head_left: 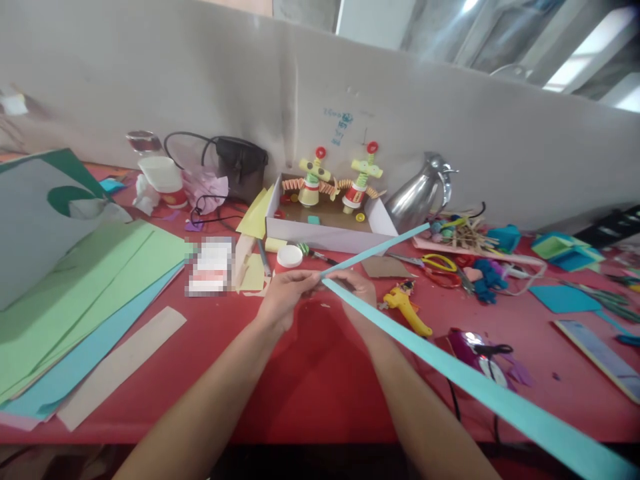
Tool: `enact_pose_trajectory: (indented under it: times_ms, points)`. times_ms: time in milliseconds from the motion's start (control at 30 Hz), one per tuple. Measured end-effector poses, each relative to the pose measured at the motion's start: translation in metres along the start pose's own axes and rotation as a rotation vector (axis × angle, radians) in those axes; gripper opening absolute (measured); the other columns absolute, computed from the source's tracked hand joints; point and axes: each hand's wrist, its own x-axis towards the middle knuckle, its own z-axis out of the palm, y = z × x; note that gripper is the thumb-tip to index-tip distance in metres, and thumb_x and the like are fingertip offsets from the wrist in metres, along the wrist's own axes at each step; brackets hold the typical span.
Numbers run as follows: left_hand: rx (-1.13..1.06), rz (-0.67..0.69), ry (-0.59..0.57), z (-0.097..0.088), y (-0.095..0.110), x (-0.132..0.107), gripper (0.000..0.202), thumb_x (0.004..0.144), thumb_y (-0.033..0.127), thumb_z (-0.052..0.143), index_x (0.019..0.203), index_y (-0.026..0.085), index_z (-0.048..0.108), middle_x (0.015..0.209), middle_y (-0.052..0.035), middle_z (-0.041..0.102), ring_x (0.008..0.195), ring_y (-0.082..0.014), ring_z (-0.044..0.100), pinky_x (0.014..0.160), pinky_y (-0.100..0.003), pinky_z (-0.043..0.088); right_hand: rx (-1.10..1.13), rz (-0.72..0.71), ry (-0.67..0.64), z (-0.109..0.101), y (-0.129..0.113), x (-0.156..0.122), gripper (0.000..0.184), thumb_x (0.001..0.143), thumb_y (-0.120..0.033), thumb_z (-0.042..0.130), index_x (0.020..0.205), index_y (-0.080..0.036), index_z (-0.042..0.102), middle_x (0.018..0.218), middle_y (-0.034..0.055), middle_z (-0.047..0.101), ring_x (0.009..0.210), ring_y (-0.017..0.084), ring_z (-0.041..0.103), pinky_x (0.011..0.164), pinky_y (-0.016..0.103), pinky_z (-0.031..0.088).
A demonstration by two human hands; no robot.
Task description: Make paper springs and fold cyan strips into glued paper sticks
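Both my hands meet over the red table [310, 373], pinching the joined ends of two long teal paper strips. My left hand [285, 293] has its fingers closed on the corner where the strips cross. My right hand [357, 293] is closed on the same spot from the right. One teal strip [380, 248] runs up and right toward the back. The other teal strip [465, 380] runs down to the lower right edge. Behind my hands stands a white box [325, 233] with two paper-cup figures [313, 180] inside.
Green and blue paper sheets [85, 293] lie at the left with a beige strip [120, 363]. A yellow glue gun [405, 307], scissors [440, 263], a metal jug [420, 197], a black bag [240, 167] and craft scraps crowd the right and back.
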Motion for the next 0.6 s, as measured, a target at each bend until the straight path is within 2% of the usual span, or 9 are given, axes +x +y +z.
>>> enact_pose_trajectory:
  times_ms: [300, 600]
  points:
    - [0.034, 0.086, -0.024, 0.003, -0.003, 0.002, 0.018, 0.064, 0.025, 0.081, 0.079, 0.015, 0.079, 0.072, -0.0090, 0.075, 0.069, -0.0160, 0.066, 0.069, -0.027, 0.050, 0.031, 0.191, -0.018, 0.001, -0.008, 0.002, 0.016, 0.080, -0.040, 0.072, 0.082, -0.025, 0.074, 0.076, 0.0008, 0.072, 0.073, 0.021, 0.067, 0.072, 0.035, 0.055]
    - [0.074, 0.114, -0.040, 0.007, -0.004, -0.002, 0.016, 0.064, 0.020, 0.079, 0.080, 0.015, 0.079, 0.078, -0.0095, 0.076, 0.076, -0.0195, 0.069, 0.079, -0.032, 0.052, 0.089, 0.219, 0.027, 0.002, -0.010, 0.001, 0.013, 0.076, -0.035, 0.076, 0.080, -0.024, 0.071, 0.073, -0.0008, 0.071, 0.064, 0.016, 0.064, 0.067, 0.032, 0.054]
